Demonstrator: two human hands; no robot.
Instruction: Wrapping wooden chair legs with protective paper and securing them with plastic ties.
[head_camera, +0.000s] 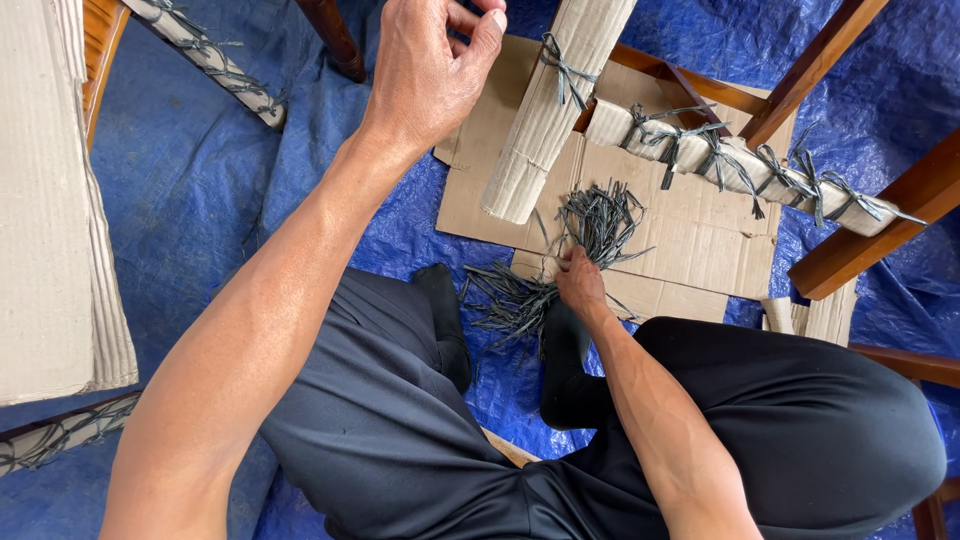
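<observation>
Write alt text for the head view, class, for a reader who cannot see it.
Seen from above, a seated person's right hand picks at a bundle of grey ties on flat cardboard, while the left hand is raised beside a cardboard-wrapped leg tied with grey string. Wooden furniture parts and a blue tarp surround them.

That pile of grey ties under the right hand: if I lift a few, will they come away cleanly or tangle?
The grey ties look thin and light, probably bendy. They lie crossed in a loose heap, so neighbours may drag along. The right hand touches the heap's edge.
</observation>
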